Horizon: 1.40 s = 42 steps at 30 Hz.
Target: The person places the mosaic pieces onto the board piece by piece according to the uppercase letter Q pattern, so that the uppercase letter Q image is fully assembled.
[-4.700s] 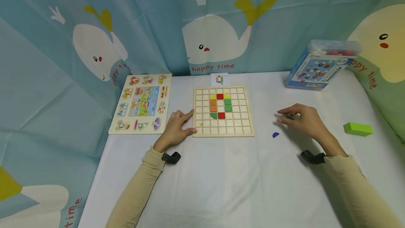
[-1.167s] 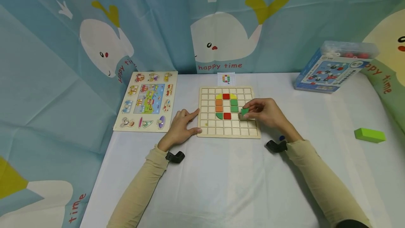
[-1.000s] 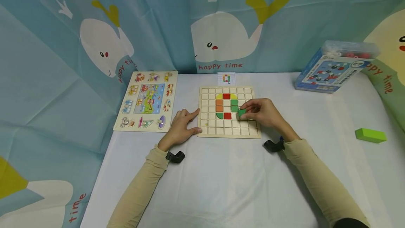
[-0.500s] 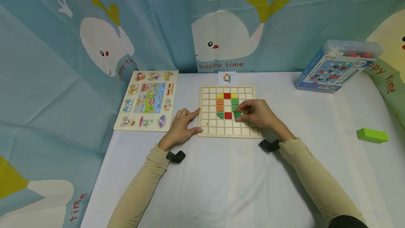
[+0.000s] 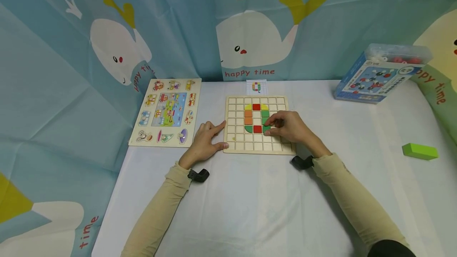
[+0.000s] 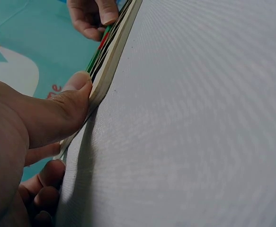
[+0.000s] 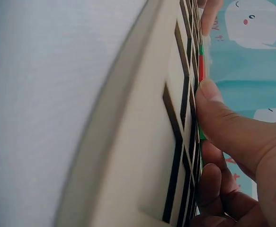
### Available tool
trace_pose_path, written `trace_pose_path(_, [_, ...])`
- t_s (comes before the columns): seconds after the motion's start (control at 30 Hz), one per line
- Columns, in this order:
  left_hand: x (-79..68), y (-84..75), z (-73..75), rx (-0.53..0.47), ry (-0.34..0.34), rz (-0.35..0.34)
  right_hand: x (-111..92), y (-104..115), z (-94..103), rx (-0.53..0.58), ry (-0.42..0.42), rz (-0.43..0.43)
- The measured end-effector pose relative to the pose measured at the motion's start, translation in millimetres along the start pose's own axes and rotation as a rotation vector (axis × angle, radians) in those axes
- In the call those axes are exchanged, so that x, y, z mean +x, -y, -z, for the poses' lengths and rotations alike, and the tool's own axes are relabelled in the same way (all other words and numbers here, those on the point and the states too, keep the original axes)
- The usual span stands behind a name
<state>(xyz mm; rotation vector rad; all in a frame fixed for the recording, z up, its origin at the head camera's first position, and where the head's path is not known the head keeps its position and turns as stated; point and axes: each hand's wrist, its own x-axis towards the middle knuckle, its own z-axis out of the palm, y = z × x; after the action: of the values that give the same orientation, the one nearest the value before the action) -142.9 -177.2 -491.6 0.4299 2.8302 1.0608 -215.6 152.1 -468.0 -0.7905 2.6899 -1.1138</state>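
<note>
A wooden grid board [image 5: 235, 146] lies mid-table, with yellow, red, orange and green tiles set in a ring. Along its left edge my left hand [image 5: 203, 142] rests thumb and index finger, spread apart; in the left wrist view the thumb [image 6: 64, 106] presses the board's side. My right hand [image 5: 288, 127] pinches a green tile [image 5: 266, 129] with a rounded corner, down at the cell right of the lower red tile [image 5: 257, 129]. Its fingers partly cover that tile. In the right wrist view the right thumb [image 7: 223, 113] is right at the grid.
A small pattern card [image 5: 256, 87] lies behind the board. Left of it is a knob puzzle board [image 5: 135, 140]. A blue box [image 5: 371, 80] stands at the back right, and a lime green block [image 5: 419, 151] lies at the far right.
My right hand picked up the green tile right of the board, carried it left over the grid and lowered it beside the red tile. The blue half-round piece is now hidden. My left hand stays put.
</note>
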Motion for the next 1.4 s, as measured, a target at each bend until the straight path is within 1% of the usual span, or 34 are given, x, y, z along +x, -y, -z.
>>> trace_pose_path(0.17, [0.3, 0.1, -0.1, 0.003, 0.007, 0.001, 0, -1, 1.8, -0.012, 0.003, -0.012])
trace_pose_path(0.43, [-0.3, -1.3, 0.9, -0.007, 0.008, 0.006, -2, -1, 4.3, 0.014, 0.015, -0.032])
trace_pose_path(0.73, [-1.2, -2.4, 1.6, -0.014, 0.004, 0.005, -2, 0, 1.5, 0.029, -0.006, -0.022])
trace_pose_path(0.97, [-1.3, -3.5, 1.0, -0.015, 0.005, 0.000, -7, 1, 3.2, 0.032, -0.010, -0.010])
trace_pose_path(1.13, [-0.8, -4.6, -0.5, -0.016, 0.009, 0.000, -18, -2, 13.0, 0.043, -0.061, -0.023])
trace_pose_path(1.27, [-1.0, -4.7, -0.8, 0.001, 0.006, 0.002, -31, -7, 26.6, 0.011, -0.111, -0.052])
trace_pose_path(1.4, [-2.1, -5.4, 0.5, 0.005, 0.004, 0.016, -47, -11, 42.3, -0.016, -0.122, -0.095])
